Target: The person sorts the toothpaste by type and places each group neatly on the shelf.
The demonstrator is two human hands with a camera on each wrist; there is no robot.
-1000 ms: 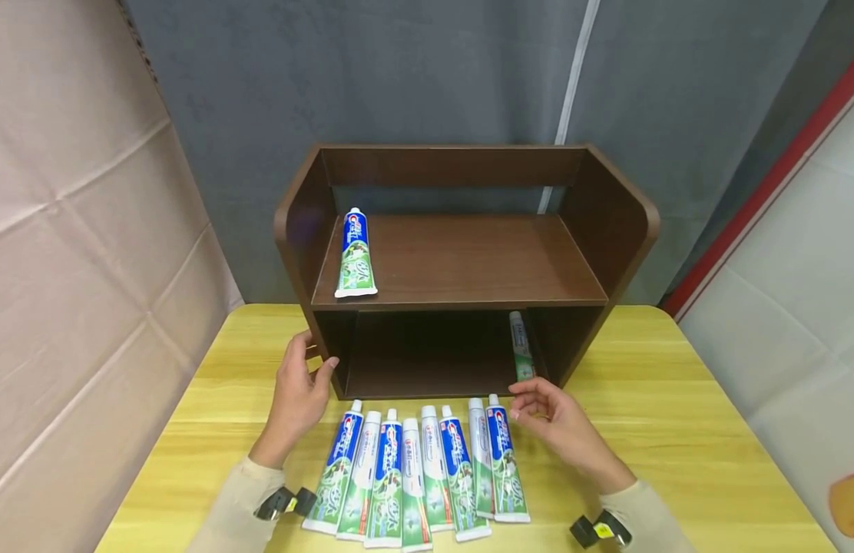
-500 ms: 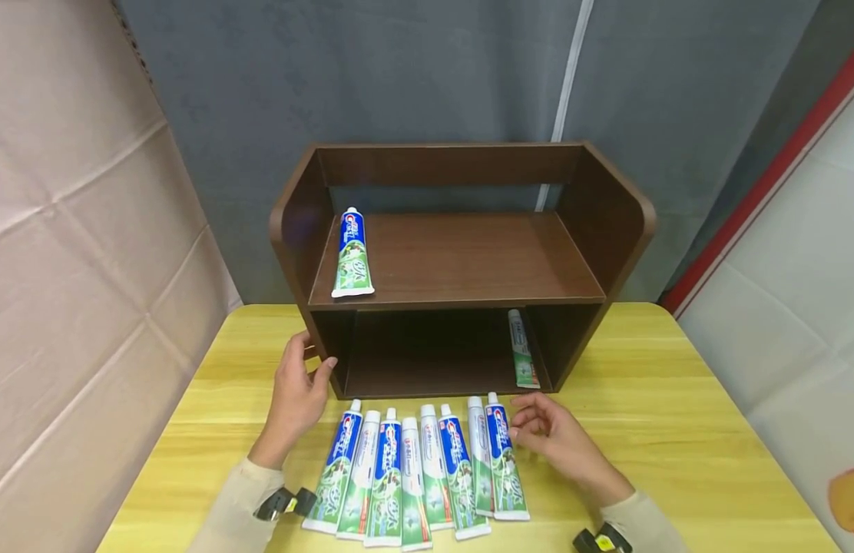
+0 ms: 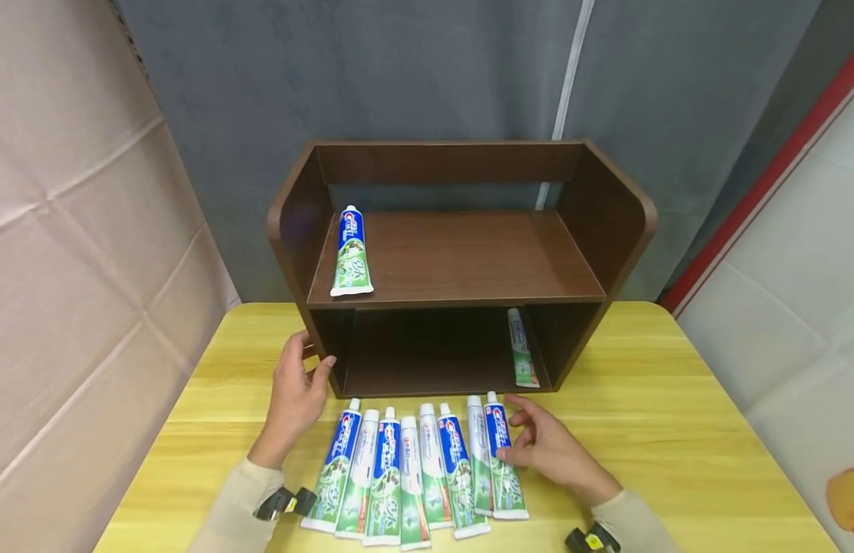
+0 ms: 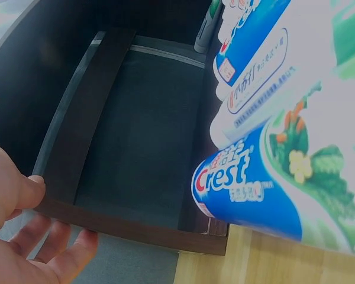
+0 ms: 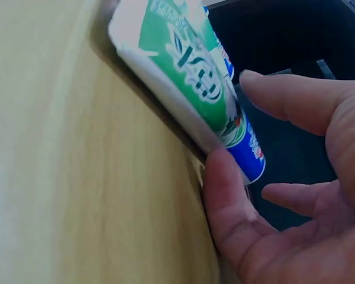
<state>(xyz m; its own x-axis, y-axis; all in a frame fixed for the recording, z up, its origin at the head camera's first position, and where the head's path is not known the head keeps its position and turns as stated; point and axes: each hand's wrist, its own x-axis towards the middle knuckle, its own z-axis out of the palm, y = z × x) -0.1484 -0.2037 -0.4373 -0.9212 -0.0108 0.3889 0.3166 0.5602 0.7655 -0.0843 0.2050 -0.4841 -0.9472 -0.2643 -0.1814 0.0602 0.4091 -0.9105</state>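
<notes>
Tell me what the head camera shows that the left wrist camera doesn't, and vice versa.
Only the head view shows the right hand and the toothpaste tube on the upper shelf. Only the left wrist view shows the fingertips of the left hand, hidden by the side panel in the other. Both show that hand, the row of toothpaste tubes, the brown unit and the table.

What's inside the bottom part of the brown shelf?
One toothpaste tube lies there, near the right wall, its cap pointing toward the back. In the head view, the upper board covers the deepest part, so that bit can't be seen.
</notes>
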